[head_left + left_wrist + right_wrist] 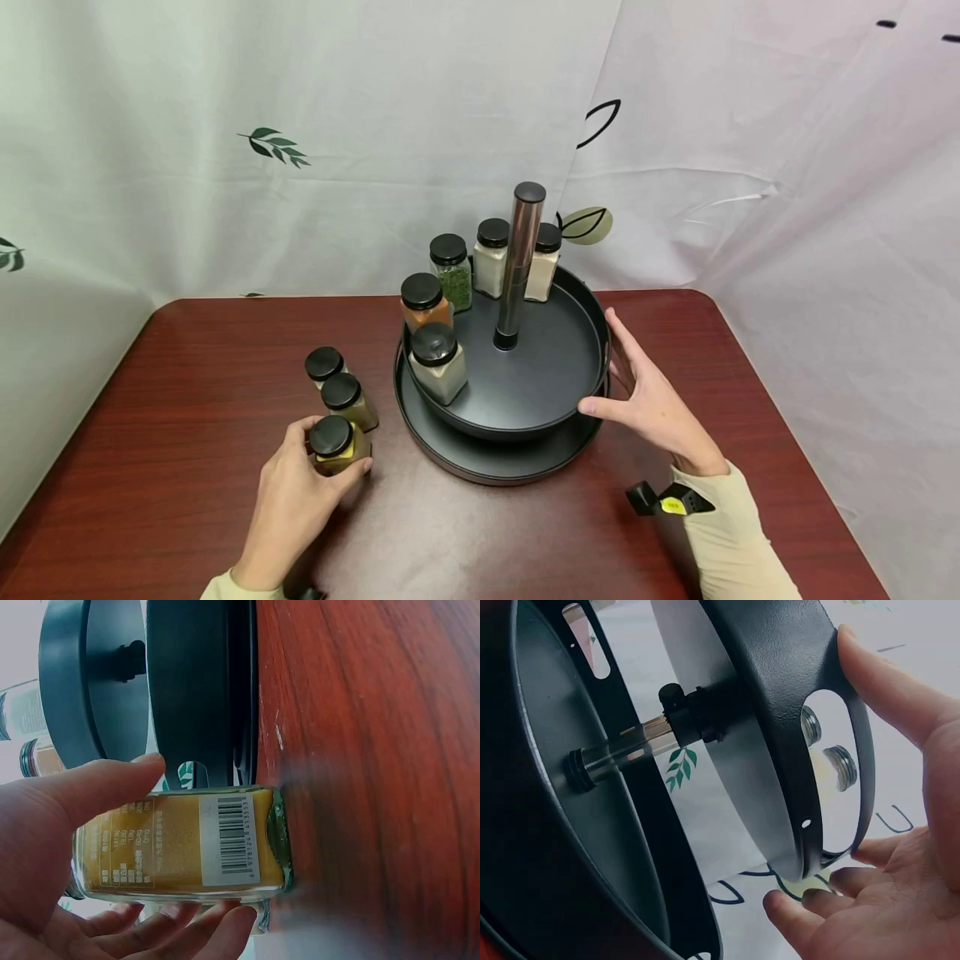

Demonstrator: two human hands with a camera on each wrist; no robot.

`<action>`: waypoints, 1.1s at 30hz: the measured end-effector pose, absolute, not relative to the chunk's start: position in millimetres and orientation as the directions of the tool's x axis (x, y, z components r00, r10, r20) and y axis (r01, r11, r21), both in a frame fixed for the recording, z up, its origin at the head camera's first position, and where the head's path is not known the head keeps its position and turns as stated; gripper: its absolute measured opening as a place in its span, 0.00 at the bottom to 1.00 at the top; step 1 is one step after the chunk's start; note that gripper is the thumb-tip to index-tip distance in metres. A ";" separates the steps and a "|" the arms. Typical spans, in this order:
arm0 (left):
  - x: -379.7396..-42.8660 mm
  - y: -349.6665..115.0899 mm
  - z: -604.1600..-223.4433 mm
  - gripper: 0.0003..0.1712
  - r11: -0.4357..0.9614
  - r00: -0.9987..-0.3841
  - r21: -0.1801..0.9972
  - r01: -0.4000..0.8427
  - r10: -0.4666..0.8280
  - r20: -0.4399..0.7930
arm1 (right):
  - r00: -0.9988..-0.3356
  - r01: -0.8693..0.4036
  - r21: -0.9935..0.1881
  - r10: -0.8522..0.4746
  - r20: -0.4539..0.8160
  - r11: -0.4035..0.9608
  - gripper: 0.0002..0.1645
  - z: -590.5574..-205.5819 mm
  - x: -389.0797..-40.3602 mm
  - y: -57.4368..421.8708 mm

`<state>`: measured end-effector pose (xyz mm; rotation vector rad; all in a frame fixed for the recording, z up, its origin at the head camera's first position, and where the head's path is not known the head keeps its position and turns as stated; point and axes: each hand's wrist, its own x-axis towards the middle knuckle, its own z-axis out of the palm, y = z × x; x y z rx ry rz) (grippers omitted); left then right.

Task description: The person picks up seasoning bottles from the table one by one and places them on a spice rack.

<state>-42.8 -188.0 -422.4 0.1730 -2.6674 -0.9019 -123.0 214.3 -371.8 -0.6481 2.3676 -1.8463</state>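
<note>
My left hand [296,492] grips a jar of yellow spice [180,844], black-capped, thumb on one side and fingers on the other. It stands upright on the table, its barcode label facing the left wrist camera. Just behind it are two more black-capped jars, a middle jar [351,402] and a far jar [325,365]. My right hand [660,408] touches the outer rim of the black upper tray [540,367] with spread thumb and fingers. That tray belongs to a two-tier round rack with a black lower tray [495,462] and a metal center post [519,267].
Around the upper tray's left and back edge stand several jars: a pale one [442,375], an orange one [427,312], a green herb one [453,279] and two white ones. The brown table [187,400] ends at a white patterned curtain [360,208].
</note>
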 end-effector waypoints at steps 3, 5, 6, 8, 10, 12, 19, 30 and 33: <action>-42.6 -187.9 -421.4 0.44 0.790 -0.942 0.613 -0.028 -0.226 0.248 | -0.907 -0.282 -0.943 -0.369 0.202 0.176 0.65 -372.0 -122.7 212.9; -42.1 -188.3 -420.5 0.43 0.784 -0.940 0.620 -0.040 -0.240 0.243 | -0.908 -0.278 -0.945 -0.367 0.200 0.173 0.65 -371.7 -122.2 212.0; -41.9 -188.7 -420.1 0.43 0.780 -0.939 0.625 -0.046 -0.248 0.240 | -0.910 -0.274 -0.945 -0.364 0.196 0.176 0.65 -371.4 -121.6 211.6; -41.2 -189.4 -419.3 0.43 0.775 -0.936 0.629 -0.061 -0.263 0.234 | -0.915 -0.270 -0.944 -0.356 0.190 0.188 0.65 -371.1 -120.4 211.1; -40.7 -190.3 -418.8 0.43 0.774 -0.935 0.629 -0.072 -0.272 0.228 | -0.919 -0.262 -0.944 -0.349 0.181 0.201 0.65 -371.0 -119.0 210.8; -40.2 -191.3 -418.5 0.42 0.775 -0.935 0.627 -0.081 -0.277 0.221 | -0.924 -0.257 -0.941 -0.341 0.173 0.219 0.65 -370.8 -117.5 210.8; -37.0 -194.8 -415.8 0.44 0.771 -0.931 0.628 -0.106 -0.299 0.210 | -0.935 -0.260 -0.922 -0.315 0.165 0.288 0.63 -370.2 -114.2 211.6; -28.8 -194.1 -392.8 0.45 0.760 -0.919 0.635 -0.140 -0.339 0.203 | -0.940 -0.255 -0.925 -0.297 0.169 0.282 0.63 -352.2 -99.7 201.5; -25.0 -192.0 -384.5 0.44 0.756 -0.909 0.635 -0.156 -0.361 0.208 | -0.944 -0.263 -0.911 -0.281 0.175 0.316 0.64 -346.5 -95.2 197.5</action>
